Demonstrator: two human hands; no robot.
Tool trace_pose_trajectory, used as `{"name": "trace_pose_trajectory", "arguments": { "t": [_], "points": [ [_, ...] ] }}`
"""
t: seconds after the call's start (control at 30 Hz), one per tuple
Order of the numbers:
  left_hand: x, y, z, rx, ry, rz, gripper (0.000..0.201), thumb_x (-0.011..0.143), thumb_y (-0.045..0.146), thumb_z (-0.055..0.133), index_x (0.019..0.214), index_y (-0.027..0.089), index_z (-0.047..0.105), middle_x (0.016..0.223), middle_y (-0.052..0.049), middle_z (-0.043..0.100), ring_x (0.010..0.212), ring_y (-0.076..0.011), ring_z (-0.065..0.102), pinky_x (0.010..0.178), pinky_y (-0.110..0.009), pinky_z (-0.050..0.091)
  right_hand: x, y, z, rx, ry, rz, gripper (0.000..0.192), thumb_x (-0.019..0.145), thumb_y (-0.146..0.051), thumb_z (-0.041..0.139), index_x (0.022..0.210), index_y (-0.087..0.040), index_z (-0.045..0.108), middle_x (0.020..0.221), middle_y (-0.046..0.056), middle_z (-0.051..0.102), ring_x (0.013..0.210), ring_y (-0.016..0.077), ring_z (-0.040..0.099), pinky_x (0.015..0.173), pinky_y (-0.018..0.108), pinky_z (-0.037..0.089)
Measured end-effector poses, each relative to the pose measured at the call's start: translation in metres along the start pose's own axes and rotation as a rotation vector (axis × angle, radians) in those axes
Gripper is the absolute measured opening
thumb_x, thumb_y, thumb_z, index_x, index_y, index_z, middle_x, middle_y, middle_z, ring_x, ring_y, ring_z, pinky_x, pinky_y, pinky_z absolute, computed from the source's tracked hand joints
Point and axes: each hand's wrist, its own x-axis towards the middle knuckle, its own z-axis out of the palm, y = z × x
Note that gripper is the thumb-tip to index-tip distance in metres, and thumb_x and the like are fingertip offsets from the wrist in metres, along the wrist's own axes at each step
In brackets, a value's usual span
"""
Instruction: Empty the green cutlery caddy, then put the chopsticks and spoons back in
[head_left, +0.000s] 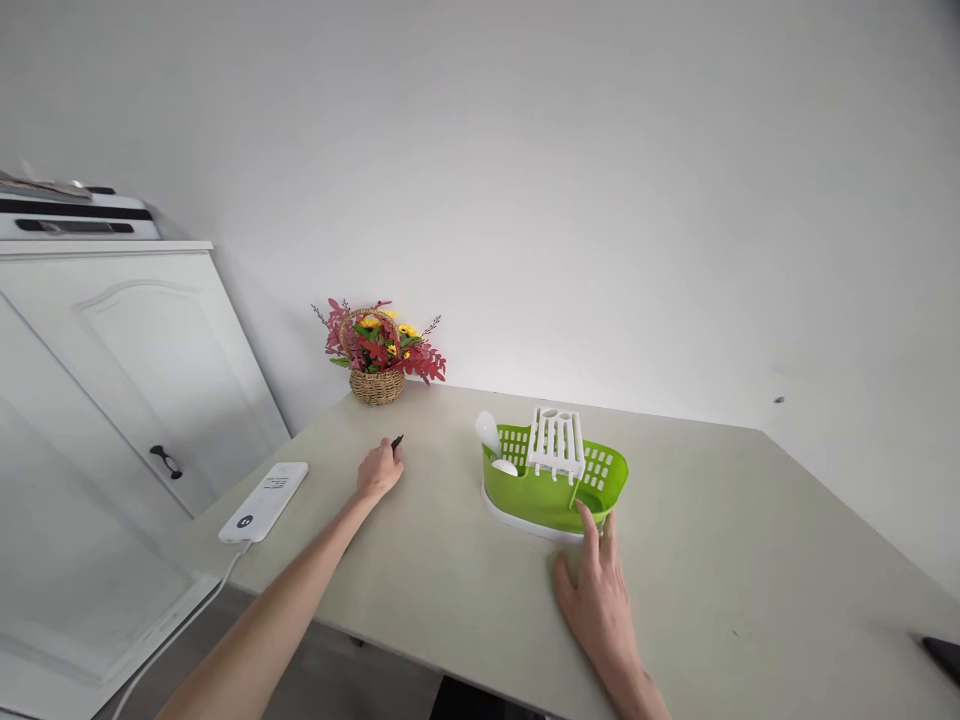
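Green slotted plastic rack lies just beyond the flat, empty right hand, fingertips touching; the left hand, well left of it, pinches a small black object.

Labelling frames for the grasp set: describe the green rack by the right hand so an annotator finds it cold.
On the pale table, right of centre, sits the green slotted rack, on a white tray. The right hand touches its near edge with the fingertips. It is the only bright green thing there, with a white insert standing in it and white spoons at its left end.
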Motion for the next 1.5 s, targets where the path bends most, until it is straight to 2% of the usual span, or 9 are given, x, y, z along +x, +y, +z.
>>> {"name": "trace_pose_trajectory", "arguments": {
  "t": [0.13, 0.3, 0.5, 0.7, 0.83, 0.97, 1.17, 1.37, 1.5],
  "points": [
    [-0.003, 0.000, 0.008, 0.072, 0.047, 0.119, 0.027, 0.104, 0.030, 0.044, 0.117, 0.016, 0.063, 0.110, -0.016, 0.073, 0.106, -0.0322, 0.071, 0.087, -0.039, 0.053, 0.000, 0.000, -0.003, -0.003, -0.035, 0.023, 0.064, 0.099, -0.036, 0.041, 0.161, -0.029, 0.026, 0.171, 0.020, 0.016, 0.151, 0.0407, 0.036, 0.094, 0.053, 0.055],
    [-0.003, 0.000, 0.017, 0.107, 0.110, 0.213, 0.024, 0.102, 0.025, 0.048, 0.113, 0.013, 0.065, 0.118, -0.018, 0.067, 0.117, -0.0316, 0.063, 0.099, -0.038, 0.048, -0.002, 0.001, -0.003, -0.024, -0.036, 0.033, 0.065, 0.099, -0.037, 0.042, 0.162, -0.031, 0.026, 0.171, 0.019, 0.018, 0.148, 0.0393, 0.042, 0.092, 0.051, 0.056],
    [-0.005, -0.004, 0.024, 0.100, 0.159, 0.217, 0.022, 0.100, 0.023, 0.051, 0.115, 0.012, 0.063, 0.117, -0.017, 0.064, 0.113, -0.0303, 0.061, 0.097, -0.038, 0.048, -0.002, 0.005, 0.001, -0.035, -0.029, 0.025, 0.066, 0.099, -0.037, 0.041, 0.162, -0.030, 0.026, 0.171, 0.020, 0.019, 0.145, 0.0408, 0.045, 0.089, 0.051, 0.057],
    [-0.007, -0.004, 0.029, 0.108, 0.178, 0.162, 0.029, 0.099, 0.027, 0.050, 0.120, 0.012, 0.062, 0.124, -0.020, 0.059, 0.119, -0.0339, 0.055, 0.101, -0.045, 0.044, -0.003, 0.006, 0.000, -0.037, -0.013, 0.017, 0.066, 0.099, -0.040, 0.043, 0.162, -0.031, 0.025, 0.171, 0.020, 0.020, 0.144, 0.0393, 0.048, 0.088, 0.052, 0.059],
    [-0.007, -0.003, 0.029, 0.123, 0.161, 0.161, 0.038, 0.100, 0.031, 0.046, 0.130, 0.012, 0.059, 0.141, -0.022, 0.053, 0.130, -0.0359, 0.048, 0.109, -0.048, 0.039, -0.003, 0.005, -0.001, -0.034, -0.036, 0.030, 0.066, 0.099, -0.040, 0.042, 0.162, -0.030, 0.026, 0.171, 0.020, 0.019, 0.146, 0.0406, 0.044, 0.089, 0.052, 0.058],
    [-0.005, -0.002, 0.032, 0.139, 0.111, 0.167, 0.049, 0.103, 0.034, 0.037, 0.144, 0.011, 0.050, 0.160, -0.023, 0.040, 0.148, -0.0373, 0.033, 0.119, -0.052, 0.028, -0.003, 0.005, -0.001, -0.031, -0.029, 0.025, 0.065, 0.099, -0.038, 0.043, 0.162, -0.031, 0.026, 0.171, 0.020, 0.019, 0.143, 0.0408, 0.048, 0.089, 0.052, 0.058],
    [-0.002, 0.001, 0.034, 0.163, 0.026, 0.159, 0.058, 0.104, 0.041, 0.031, 0.150, 0.008, 0.044, 0.166, -0.025, 0.033, 0.156, -0.0398, 0.024, 0.125, -0.053, 0.018, -0.002, 0.004, -0.003, -0.032, -0.051, 0.041, 0.067, 0.098, -0.038, 0.042, 0.162, -0.031, 0.025, 0.171, 0.019, 0.018, 0.145, 0.0406, 0.046, 0.087, 0.050, 0.058],
    [-0.002, 0.004, 0.031, 0.185, -0.026, 0.129, 0.062, 0.103, 0.048, 0.033, 0.152, 0.012, 0.043, 0.167, -0.022, 0.032, 0.156, -0.0413, 0.024, 0.124, -0.054, 0.020, -0.002, 0.005, -0.001, -0.036, -0.043, 0.038, 0.066, 0.098, -0.039, 0.042, 0.162, -0.030, 0.026, 0.170, 0.020, 0.021, 0.143, 0.0392, 0.049, 0.085, 0.049, 0.058],
    [-0.005, 0.006, 0.031, 0.192, -0.024, 0.127, 0.067, 0.102, 0.052, 0.033, 0.154, 0.011, 0.041, 0.168, -0.023, 0.031, 0.156, -0.0422, 0.022, 0.124, -0.053, 0.017, -0.002, 0.007, 0.002, -0.035, -0.035, 0.033, 0.068, 0.098, -0.040, 0.042, 0.163, -0.031, 0.025, 0.171, 0.019, 0.020, 0.141, 0.0392, 0.051, 0.084, 0.049, 0.059]
  ]
}}
